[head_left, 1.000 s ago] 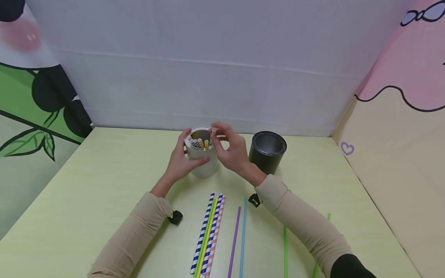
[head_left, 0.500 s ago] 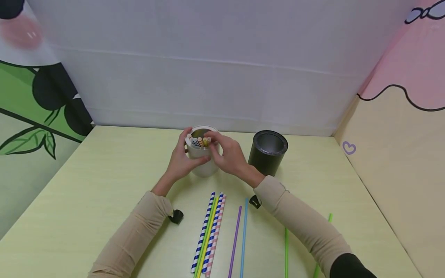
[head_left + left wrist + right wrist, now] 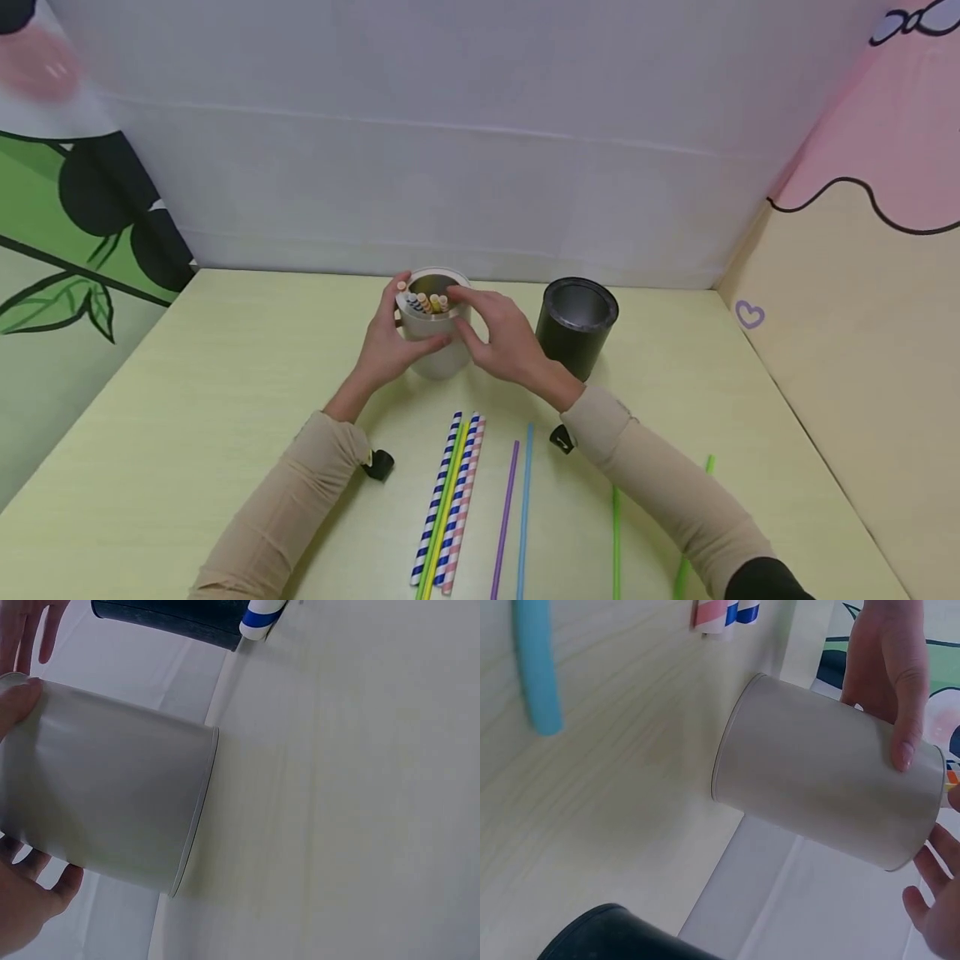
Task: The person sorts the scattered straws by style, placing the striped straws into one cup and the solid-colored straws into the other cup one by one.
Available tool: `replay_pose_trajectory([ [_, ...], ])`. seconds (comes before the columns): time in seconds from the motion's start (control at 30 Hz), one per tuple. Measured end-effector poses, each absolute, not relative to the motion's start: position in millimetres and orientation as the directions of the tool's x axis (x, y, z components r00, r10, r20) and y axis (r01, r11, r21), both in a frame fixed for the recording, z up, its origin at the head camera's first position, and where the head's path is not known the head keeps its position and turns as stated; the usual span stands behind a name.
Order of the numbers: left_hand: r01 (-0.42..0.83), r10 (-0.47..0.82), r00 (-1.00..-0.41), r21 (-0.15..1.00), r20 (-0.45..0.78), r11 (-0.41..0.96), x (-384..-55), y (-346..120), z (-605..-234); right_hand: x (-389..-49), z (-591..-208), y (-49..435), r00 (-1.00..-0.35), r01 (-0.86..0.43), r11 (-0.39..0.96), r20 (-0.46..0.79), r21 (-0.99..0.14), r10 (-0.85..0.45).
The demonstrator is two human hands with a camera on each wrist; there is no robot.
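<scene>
My left hand (image 3: 384, 346) grips the side of a white cylindrical can (image 3: 444, 360), its thumb across the front and its fingers behind. The can stands upright near the table's far edge. Several paper straws (image 3: 424, 303) lean inside with their ends just above the rim. At the right of that rim is my right hand (image 3: 504, 335), thumb and fingers apart and nothing seen between them. In the right wrist view its fingertips touch or almost touch the can (image 3: 817, 776). The left wrist view shows the can's plain wall (image 3: 112, 772).
A black can (image 3: 576, 329) stands right of the white one. Nearer me lie a row of striped and plain straws (image 3: 453, 500), a purple straw (image 3: 506, 517), a blue straw (image 3: 525, 508) and green straws (image 3: 617, 542). A pale curtain (image 3: 450, 192) rises behind the table.
My right hand has lowered a straw into the white can and let it go; its thumb and fingers have spread apart. My left hand has kept its grip on the can.
</scene>
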State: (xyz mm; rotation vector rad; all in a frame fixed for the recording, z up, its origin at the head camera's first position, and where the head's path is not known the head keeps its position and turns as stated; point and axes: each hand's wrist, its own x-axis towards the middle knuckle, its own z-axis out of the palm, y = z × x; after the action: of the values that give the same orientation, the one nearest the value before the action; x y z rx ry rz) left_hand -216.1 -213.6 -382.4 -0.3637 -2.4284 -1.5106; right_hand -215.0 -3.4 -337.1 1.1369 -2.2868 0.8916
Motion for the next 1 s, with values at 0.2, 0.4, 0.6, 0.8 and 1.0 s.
replay_pose_trajectory([
  [0.2,0.351,0.072,-0.932,0.833,0.356,0.427,-217,-215,-384,-205,-338,15,-0.576,-0.812,0.474,0.597,-0.341,-0.558],
  [0.4,0.353,0.068,-0.930,0.832,0.360,0.428,-219,-215,-385,-190,-342,31,-0.554,-0.829,0.454,0.588,-0.327,-0.589],
  [0.6,0.349,0.069,-0.932,0.831,0.355,0.432,-221,-215,-385,-167,-351,35,-0.466,-0.885,0.363,0.536,-0.292,-0.704],
  [0.8,0.338,0.068,-0.936,0.832,0.345,0.441,-219,-215,-384,-140,-365,35,-0.364,-0.925,0.274,0.400,-0.264,-0.841],
  [1.0,0.333,0.064,-0.938,0.837,0.340,0.435,-221,-215,-383,-120,-370,34,-0.294,-0.943,0.225,0.296,-0.244,-0.909],
])
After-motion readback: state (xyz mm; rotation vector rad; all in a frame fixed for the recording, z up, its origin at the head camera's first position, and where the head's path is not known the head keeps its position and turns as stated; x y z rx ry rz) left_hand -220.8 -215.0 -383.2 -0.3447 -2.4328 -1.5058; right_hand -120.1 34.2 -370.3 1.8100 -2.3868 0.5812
